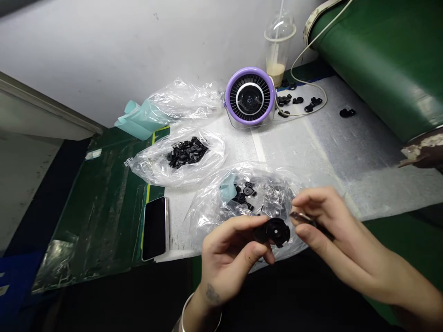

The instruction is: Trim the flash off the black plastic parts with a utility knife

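My left hand [235,253] is closed around a round black plastic part [278,232] with a small hole in its middle, its face turned to the right. Just right of it, my right hand [332,235] pinches a small shiny metal clipper-like tool [302,216]; its tip points toward the black part, with a small gap between them. The palm hides the rear of the tool. Below and behind both hands spreads an open clear plastic bag [204,207] with several black plastic parts [248,190] inside and a light blue scrap [228,186].
A second clear bag [148,161] holds many small black pieces [188,151]. Behind stand a purple fan [249,97] and a plastic cup [277,50]. A phone [154,228] lies left; loose black parts [313,105] and a cable [294,69] lie near the green roller [380,60].
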Action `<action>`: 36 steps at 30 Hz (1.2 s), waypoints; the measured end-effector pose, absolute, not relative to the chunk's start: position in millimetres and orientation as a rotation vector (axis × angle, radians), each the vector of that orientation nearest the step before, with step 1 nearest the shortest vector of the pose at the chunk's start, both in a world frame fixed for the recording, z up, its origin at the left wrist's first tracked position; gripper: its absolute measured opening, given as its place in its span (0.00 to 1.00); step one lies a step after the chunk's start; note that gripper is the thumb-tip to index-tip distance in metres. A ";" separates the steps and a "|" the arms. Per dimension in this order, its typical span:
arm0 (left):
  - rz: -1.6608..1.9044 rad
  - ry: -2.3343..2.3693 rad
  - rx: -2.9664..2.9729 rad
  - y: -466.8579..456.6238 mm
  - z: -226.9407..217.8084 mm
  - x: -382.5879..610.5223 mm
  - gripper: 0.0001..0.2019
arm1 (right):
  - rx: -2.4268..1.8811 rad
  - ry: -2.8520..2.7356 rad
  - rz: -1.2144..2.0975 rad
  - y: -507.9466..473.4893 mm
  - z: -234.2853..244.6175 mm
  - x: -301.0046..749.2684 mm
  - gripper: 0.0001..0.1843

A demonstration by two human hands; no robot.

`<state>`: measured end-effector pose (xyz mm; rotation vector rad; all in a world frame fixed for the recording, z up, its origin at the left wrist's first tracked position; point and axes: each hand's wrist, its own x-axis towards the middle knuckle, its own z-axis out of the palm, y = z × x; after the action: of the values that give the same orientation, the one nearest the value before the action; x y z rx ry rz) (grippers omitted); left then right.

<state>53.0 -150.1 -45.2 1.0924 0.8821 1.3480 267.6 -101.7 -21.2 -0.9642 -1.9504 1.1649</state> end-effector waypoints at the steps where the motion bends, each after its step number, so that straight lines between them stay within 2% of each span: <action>1: 1.353 0.878 1.070 -151.5 -44.9 53.6 0.14 | -0.896 -1.998 1.033 -101.1 -21.1 269.8 0.15; 6: 1.376 0.884 1.047 -155.2 -41.2 52.7 0.14 | -0.628 -2.344 0.657 -94.8 -6.9 277.3 0.16; 10: 1.372 0.897 1.066 -156.6 -39.7 51.3 0.15 | -0.635 -2.497 0.386 -96.4 4.0 276.9 0.09; 14: 1.382 0.923 1.076 -157.8 -39.2 52.7 0.15 | -0.805 -2.461 0.412 -102.2 0.6 273.5 0.04; 17: 1.411 0.967 1.071 -158.6 -38.6 54.8 0.15 | -0.972 -2.390 0.470 -104.6 -3.2 268.8 0.06; 24: 1.472 1.030 1.112 -157.0 -38.4 57.4 0.14 | -1.061 -2.291 0.512 -105.6 -0.6 258.6 0.08; 32: 1.462 1.023 1.044 -158.8 -34.5 60.2 0.14 | -0.681 -2.563 0.175 -98.2 -1.4 268.6 0.12; 36: 1.444 0.985 1.100 -156.8 -37.8 57.9 0.15 | -0.721 -2.566 0.176 -102.1 1.9 268.2 0.13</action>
<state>57.9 -156.8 -37.8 1.0997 0.9852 1.4442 268.2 -102.1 1.9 -0.7213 -2.5662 0.1757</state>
